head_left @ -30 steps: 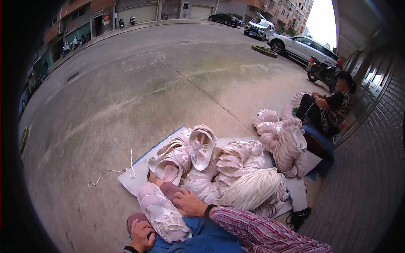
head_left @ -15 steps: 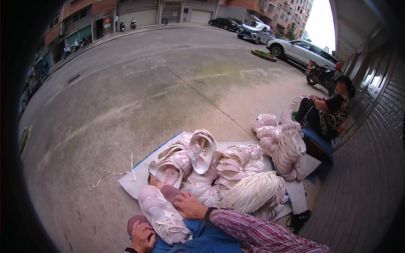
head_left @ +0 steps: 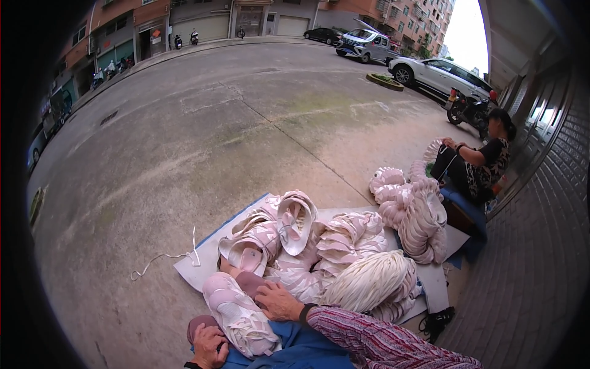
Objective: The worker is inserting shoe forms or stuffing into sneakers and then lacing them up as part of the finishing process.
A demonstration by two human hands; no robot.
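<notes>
A stack of nested pink-and-white shoe uppers (head_left: 238, 317) lies on the blue cloth (head_left: 295, 341) over my lap, between my two hands. My left hand (head_left: 209, 345) rests on its left, fingers bent but apart, against a mauve rounded covering like a sock or slipper (head_left: 198, 324). On the stack's other side my right hand (head_left: 279, 301) lies with spread fingers on a similar mauve covering (head_left: 251, 283). Neither hand visibly holds anything. Beyond them, more bundled uppers (head_left: 350, 237) are heaped, one loose upper (head_left: 297, 222) on top, beside a bundle of cream-white laces (head_left: 373, 280).
The heap sits on a pale sheet (head_left: 195, 269) on concrete. A white cord (head_left: 161, 261) lies left, black cords (head_left: 437, 321) at right. Another person (head_left: 485, 157) sits at right near further uppers (head_left: 415, 209), by a tiled wall (head_left: 522, 270). Behind stand a motorcycle (head_left: 470, 111) and parked cars (head_left: 439, 75).
My hands and the shoe uppers stay almost as they were. The grey van in the background has moved slightly left. The seated person's hands and arms have shifted a little.
</notes>
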